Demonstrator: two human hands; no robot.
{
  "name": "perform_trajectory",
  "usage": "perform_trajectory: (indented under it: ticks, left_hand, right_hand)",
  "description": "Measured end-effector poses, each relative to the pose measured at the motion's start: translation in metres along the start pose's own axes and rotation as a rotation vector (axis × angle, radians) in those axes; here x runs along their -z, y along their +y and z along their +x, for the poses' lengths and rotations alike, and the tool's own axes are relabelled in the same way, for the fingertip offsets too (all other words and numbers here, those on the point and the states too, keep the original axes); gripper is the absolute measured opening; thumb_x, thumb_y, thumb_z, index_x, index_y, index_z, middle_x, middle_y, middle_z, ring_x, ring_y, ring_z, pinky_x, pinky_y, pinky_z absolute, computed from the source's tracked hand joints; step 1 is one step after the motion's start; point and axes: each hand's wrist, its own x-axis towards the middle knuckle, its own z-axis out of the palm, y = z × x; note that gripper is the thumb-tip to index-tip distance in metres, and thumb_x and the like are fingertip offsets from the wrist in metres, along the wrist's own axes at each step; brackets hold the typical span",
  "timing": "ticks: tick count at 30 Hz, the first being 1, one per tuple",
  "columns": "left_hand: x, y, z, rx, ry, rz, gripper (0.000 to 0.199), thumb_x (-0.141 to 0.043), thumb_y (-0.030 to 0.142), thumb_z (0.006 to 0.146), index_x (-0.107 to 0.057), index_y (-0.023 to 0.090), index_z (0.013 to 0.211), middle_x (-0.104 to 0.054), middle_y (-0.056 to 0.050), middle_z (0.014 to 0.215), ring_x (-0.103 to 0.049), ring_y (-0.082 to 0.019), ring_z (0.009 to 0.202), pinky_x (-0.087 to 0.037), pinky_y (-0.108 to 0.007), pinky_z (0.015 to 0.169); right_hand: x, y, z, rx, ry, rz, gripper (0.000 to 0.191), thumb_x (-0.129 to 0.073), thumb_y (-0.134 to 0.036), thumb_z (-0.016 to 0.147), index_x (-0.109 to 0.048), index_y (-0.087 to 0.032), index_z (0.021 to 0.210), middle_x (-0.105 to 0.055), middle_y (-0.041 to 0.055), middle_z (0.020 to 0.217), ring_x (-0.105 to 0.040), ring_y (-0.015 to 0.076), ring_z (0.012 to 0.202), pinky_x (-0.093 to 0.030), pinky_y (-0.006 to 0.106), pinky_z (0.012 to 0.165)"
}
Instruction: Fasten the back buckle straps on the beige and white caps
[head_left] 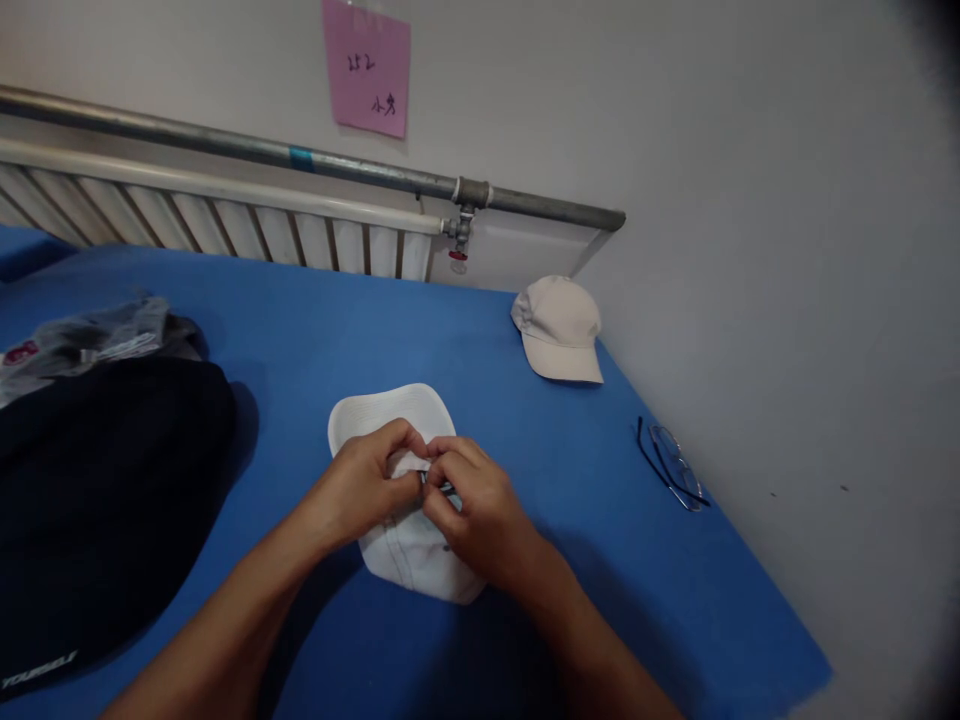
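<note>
A white baseball cap (pixel 420 560) lies on the blue surface in front of me, its brim pointing away. My left hand (pixel 373 480) pinches a pale strap (pixel 407 463) at the cap's opening between thumb and fingers. Close against it, my right hand (pixel 474 500) is closed with fingertips on the same strap, near a small dark part that looks like a buckle. The fingers hide most of that part, so its exact shape does not show.
A second, cream cap (pixel 561 325) sits at the back right by the wall. Eyeglasses (pixel 673 468) lie near the right edge. Dark clothing (pixel 105 500) and a grey garment (pixel 112 330) are piled at left. A radiator (pixel 247 225) and metal pipe (pixel 360 168) run along the back.
</note>
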Motion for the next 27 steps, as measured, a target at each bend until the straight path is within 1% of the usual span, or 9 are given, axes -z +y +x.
perform_trajectory:
  ticks: [3,5,9,11,13,15,17,23,27]
  left_hand:
    - [0.001,-0.003,0.001,-0.007,-0.006,-0.022,0.016,-0.058,0.029,0.073,-0.056,0.020,0.086,-0.042,0.008,0.061,-0.034,-0.011,0.055,-0.027,-0.023,0.052]
    - [0.002,-0.004,0.002,-0.008,-0.036,-0.013,0.017,-0.058,0.030,0.075,-0.057,0.020,0.088,-0.043,0.008,0.062,-0.035,-0.011,0.055,-0.027,-0.024,0.052]
    - [0.007,-0.006,0.001,-0.037,-0.105,-0.065,0.019,-0.057,0.028,0.077,-0.058,0.020,0.094,-0.053,0.005,0.072,-0.044,-0.012,0.064,-0.033,-0.025,0.058]
    - [0.010,-0.008,0.000,-0.043,-0.118,-0.118,0.019,-0.059,0.028,0.076,-0.058,0.020,0.093,-0.055,0.004,0.076,-0.048,-0.014,0.070,-0.036,-0.025,0.062]
    - [0.012,-0.010,0.000,-0.027,-0.134,-0.177,0.019,-0.061,0.030,0.075,-0.057,0.020,0.092,-0.054,0.003,0.076,-0.048,-0.014,0.070,-0.037,-0.026,0.063]
    - [0.012,-0.011,0.001,-0.009,-0.146,-0.223,0.021,-0.062,0.030,0.074,-0.057,0.019,0.091,-0.053,0.004,0.074,-0.047,-0.013,0.067,-0.037,-0.026,0.061]
    - [0.012,-0.011,0.001,0.003,-0.152,-0.249,0.021,-0.063,0.030,0.073,-0.057,0.019,0.090,-0.052,0.005,0.072,-0.046,-0.013,0.066,-0.037,-0.026,0.059]
    - [0.012,-0.007,0.002,-0.013,-0.164,-0.256,0.018,-0.062,0.027,0.072,-0.057,0.019,0.087,-0.053,0.005,0.072,-0.046,-0.012,0.065,-0.038,-0.025,0.060]
    - [0.013,-0.007,0.001,-0.043,-0.169,-0.204,0.018,-0.061,0.026,0.073,-0.060,0.020,0.089,-0.055,0.005,0.071,-0.047,-0.013,0.065,-0.037,-0.025,0.059]
  right_hand:
    - [0.000,0.001,0.000,0.012,-0.014,-0.009,0.016,-0.051,-0.005,0.082,-0.055,-0.019,0.078,-0.064,0.0103,0.098,-0.062,0.0209,0.100,-0.051,0.034,0.087]
    - [-0.001,0.001,0.000,0.021,-0.021,-0.029,0.015,-0.050,-0.006,0.084,-0.056,-0.019,0.079,-0.064,0.0109,0.099,-0.061,0.0214,0.100,-0.051,0.035,0.087]
    - [0.001,0.000,0.000,0.007,-0.037,-0.025,0.014,-0.049,-0.010,0.088,-0.058,-0.019,0.082,-0.064,0.0109,0.101,-0.061,0.0212,0.099,-0.051,0.036,0.087]
    - [0.005,0.000,0.000,0.000,-0.052,0.012,0.011,-0.052,-0.010,0.087,-0.059,-0.018,0.085,-0.064,0.0108,0.106,-0.062,0.0206,0.102,-0.050,0.035,0.089]
    - [0.009,0.000,0.000,0.011,-0.084,0.036,0.015,-0.055,-0.006,0.082,-0.060,-0.018,0.087,-0.064,0.0101,0.110,-0.061,0.0203,0.106,-0.049,0.034,0.091]
    - [0.014,0.002,0.000,0.028,-0.123,0.041,0.024,-0.054,-0.001,0.076,-0.061,-0.019,0.090,-0.066,0.0082,0.107,-0.062,0.0195,0.103,-0.049,0.033,0.091]
    - [0.017,0.005,0.000,0.034,-0.145,0.050,0.027,-0.053,0.001,0.076,-0.061,-0.019,0.092,-0.067,0.0055,0.099,-0.062,0.0178,0.097,-0.049,0.032,0.088]
    - [0.014,0.005,0.001,-0.038,-0.141,0.061,0.017,-0.053,-0.005,0.082,-0.060,-0.020,0.086,-0.065,0.0020,0.086,-0.060,0.0157,0.084,-0.046,0.029,0.078]
    - [0.006,0.003,0.000,-0.116,-0.088,0.036,0.013,-0.054,-0.008,0.082,-0.056,-0.020,0.078,-0.061,0.0009,0.078,-0.057,0.0155,0.078,-0.043,0.028,0.073]
